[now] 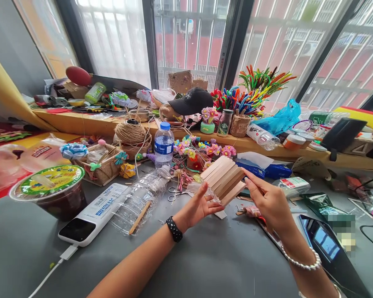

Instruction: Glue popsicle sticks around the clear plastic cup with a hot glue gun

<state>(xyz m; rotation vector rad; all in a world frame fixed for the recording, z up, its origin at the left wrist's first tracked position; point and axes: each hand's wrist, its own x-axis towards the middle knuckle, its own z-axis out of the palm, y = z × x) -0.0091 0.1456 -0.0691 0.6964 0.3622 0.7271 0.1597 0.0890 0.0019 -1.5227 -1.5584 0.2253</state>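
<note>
Left hand (199, 208) grip closed under wooden stick panel (223, 176), right hand (267, 201) grip pinching its right end, above grey table (205, 256), clear bottle (139, 198) lying near

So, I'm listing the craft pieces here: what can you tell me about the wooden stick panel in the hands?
The stick panel is a row of flat, pale, bare-looking wooden sticks with rounded ends, laid edge to edge like a small raft. It is held tilted above the grey table. The left hand grips its lower end, and the right hand pinches its right edge.
</note>
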